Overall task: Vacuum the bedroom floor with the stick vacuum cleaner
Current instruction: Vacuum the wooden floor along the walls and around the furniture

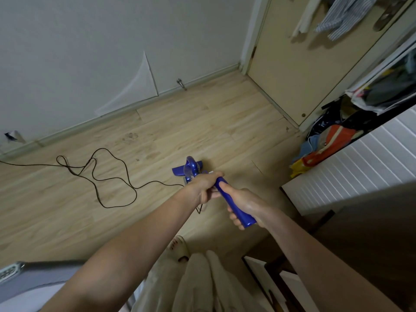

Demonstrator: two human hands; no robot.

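Both forearms reach forward. Right hand [244, 207] wraps the rear end of the blue stick vacuum cleaner [227, 194] handle; left hand [203, 186] grips it just ahead, fingers curled round. Beyond my left hand, its head sits on the wood floor [202, 122]. Left of my hands, the black cord [108, 174] loops across the floor.
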